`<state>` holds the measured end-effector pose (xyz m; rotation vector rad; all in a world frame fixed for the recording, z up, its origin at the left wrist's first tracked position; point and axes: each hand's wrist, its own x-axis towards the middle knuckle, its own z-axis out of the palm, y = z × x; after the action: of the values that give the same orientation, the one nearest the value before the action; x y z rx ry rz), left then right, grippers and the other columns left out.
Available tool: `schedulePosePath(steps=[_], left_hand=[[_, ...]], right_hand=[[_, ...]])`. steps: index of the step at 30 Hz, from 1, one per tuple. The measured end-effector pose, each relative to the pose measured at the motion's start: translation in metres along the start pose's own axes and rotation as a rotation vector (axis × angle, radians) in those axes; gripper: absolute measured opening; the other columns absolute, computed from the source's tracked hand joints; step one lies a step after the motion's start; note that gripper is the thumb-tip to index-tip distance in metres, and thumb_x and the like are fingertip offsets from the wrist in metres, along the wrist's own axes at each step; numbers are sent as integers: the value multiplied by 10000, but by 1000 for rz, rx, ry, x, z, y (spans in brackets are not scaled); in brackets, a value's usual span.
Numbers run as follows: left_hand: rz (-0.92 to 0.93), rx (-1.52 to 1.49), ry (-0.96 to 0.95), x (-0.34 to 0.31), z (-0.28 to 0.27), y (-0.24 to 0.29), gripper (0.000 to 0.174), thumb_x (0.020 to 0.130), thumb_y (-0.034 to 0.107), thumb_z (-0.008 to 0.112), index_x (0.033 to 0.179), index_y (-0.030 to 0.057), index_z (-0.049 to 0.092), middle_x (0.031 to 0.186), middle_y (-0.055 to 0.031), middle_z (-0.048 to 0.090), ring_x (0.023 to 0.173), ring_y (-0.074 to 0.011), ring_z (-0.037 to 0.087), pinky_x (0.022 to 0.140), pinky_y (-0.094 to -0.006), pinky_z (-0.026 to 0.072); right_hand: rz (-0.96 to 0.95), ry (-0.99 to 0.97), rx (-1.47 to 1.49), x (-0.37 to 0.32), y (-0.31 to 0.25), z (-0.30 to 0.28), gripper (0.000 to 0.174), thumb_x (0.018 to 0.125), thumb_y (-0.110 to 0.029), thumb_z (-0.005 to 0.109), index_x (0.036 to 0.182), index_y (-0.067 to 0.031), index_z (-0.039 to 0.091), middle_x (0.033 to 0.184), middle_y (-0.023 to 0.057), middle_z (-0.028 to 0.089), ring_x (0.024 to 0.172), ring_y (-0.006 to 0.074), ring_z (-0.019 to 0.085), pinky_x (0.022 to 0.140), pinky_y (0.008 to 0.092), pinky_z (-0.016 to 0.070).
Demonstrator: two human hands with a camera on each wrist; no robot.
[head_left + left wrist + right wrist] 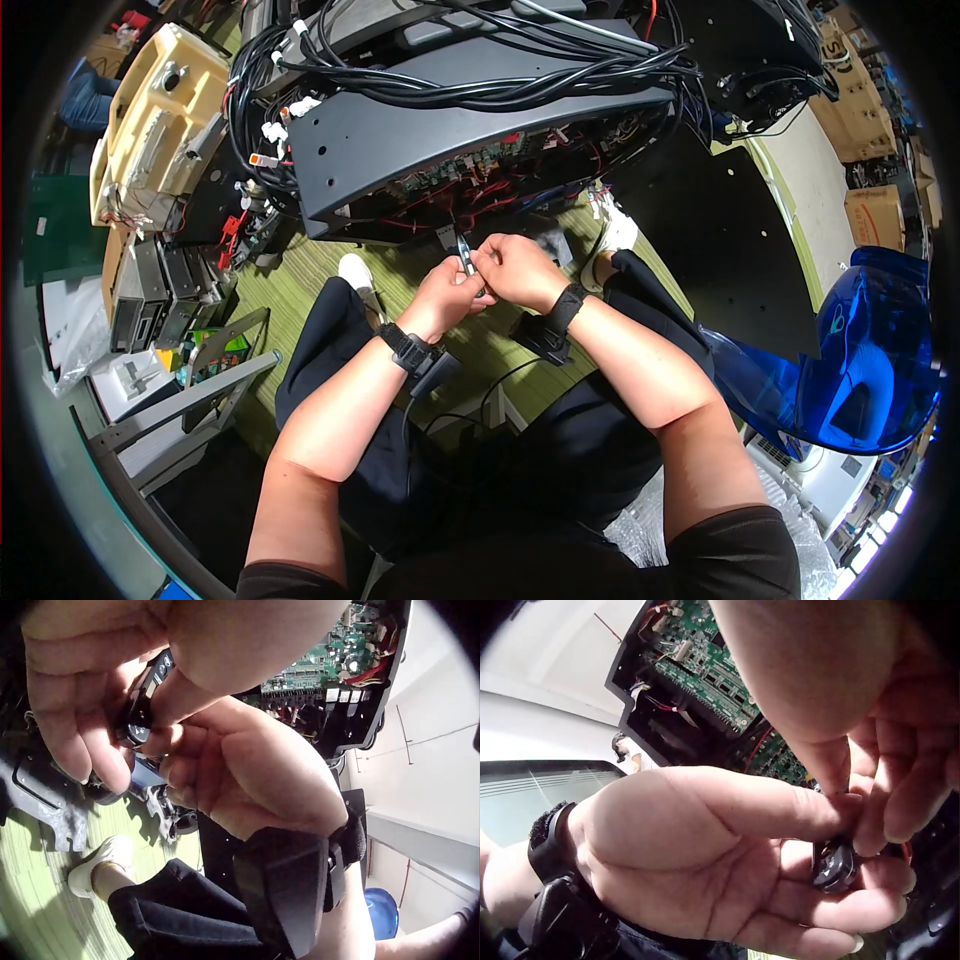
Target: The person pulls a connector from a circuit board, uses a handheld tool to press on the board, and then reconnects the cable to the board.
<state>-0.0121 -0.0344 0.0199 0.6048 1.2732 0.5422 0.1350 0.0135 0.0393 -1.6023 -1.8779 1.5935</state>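
One small black tool is clamped in the left hand, and beside it the right hand's grip cannot be told.

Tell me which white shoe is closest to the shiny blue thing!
The shoe on the person's right foot. It's on the same side as the shiny blue thing; the other white shoe is farther away, on the left foot.

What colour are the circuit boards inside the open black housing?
The circuit boards are green, clearest in the right wrist view.
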Motion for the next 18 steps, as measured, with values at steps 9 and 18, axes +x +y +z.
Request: schedulePosePath(steps=[9,18], left_hand=[[7,-1,-6,0,0,0,247,929,212,515,1079,28,445,871,-20,609,761,-103,637,678,-211,520],[16,6,13,-3,1,3,249,929,224,516,1048,20,439,855,-21,606,768,-111,642,676,-220,521]], right_hand=[[-6,-7,-40,-1,-3,-1,258,866,-244,549,868,5,619,645,117,621,575,188,589,542,316,445],[-25,-4,-38,0,-3,2,256,867,-239,545,866,7,616,640,121,617,574,187,588,543,317,448]])
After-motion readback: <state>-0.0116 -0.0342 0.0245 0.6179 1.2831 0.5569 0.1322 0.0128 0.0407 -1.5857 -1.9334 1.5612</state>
